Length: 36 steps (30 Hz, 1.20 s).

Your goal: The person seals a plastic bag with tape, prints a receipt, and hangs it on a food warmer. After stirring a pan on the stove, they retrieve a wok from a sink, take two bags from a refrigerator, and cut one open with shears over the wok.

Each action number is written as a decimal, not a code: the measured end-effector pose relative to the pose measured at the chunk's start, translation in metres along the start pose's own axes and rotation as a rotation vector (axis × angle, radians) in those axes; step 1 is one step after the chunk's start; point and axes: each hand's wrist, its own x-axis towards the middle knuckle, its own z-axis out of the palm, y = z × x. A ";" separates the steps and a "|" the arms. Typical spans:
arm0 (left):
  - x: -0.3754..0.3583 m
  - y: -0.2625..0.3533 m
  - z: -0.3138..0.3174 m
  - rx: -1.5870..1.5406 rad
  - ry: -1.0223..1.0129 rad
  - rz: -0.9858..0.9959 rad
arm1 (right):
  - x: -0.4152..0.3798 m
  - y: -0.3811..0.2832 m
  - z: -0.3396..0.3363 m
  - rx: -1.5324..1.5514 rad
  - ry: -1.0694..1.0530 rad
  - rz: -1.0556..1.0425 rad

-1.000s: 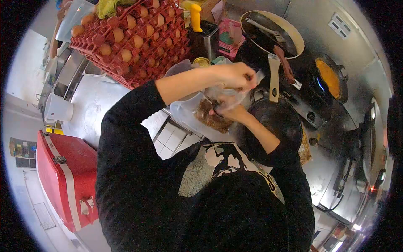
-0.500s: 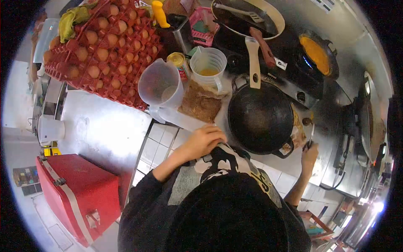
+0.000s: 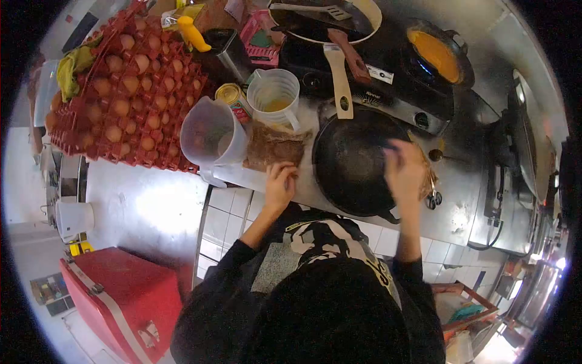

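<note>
My left hand (image 3: 280, 183) rests at the near edge of a brown packet (image 3: 273, 147), fingers curled; whether they grip anything is hidden. Over the right part of a black wok (image 3: 351, 161) hangs my right hand (image 3: 404, 167), smeared by motion, its fingers partly spread and nothing visible in them. Scissors (image 3: 433, 200) lie on the counter just right of that hand. Beyond the packet stand a clear measuring jug (image 3: 274, 97) with yellow liquid, a larger plastic jug (image 3: 212, 134) and an opened can (image 3: 230, 95).
Red egg trays (image 3: 139, 97) are stacked at the back left. A gas stove (image 3: 388, 100) carries a cream pan (image 3: 364, 24) with a spatula and a small pan with orange food (image 3: 438, 56). At the lower left is a red box (image 3: 121, 297).
My right hand has left the scissors and moved left, over the wok. My left hand has shifted left and down from the shirt to the packet's edge. The whole view has shifted slightly.
</note>
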 end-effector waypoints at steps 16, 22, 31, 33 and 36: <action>0.037 -0.046 -0.020 0.121 0.096 -0.241 | 0.010 -0.065 0.165 -0.145 -0.557 -0.382; 0.021 -0.073 -0.021 -0.009 0.063 -0.150 | -0.008 -0.101 0.150 0.212 -0.714 -0.310; 0.004 -0.075 -0.060 -0.666 -0.068 -0.288 | 0.006 -0.162 0.069 0.604 -0.848 -0.325; 0.008 -0.070 -0.067 -0.682 -0.140 -0.121 | 0.008 -0.163 0.044 0.634 -0.823 -0.315; 0.029 -0.039 -0.065 -0.904 -0.370 -0.016 | 0.028 -0.157 -0.008 0.708 -0.812 -0.113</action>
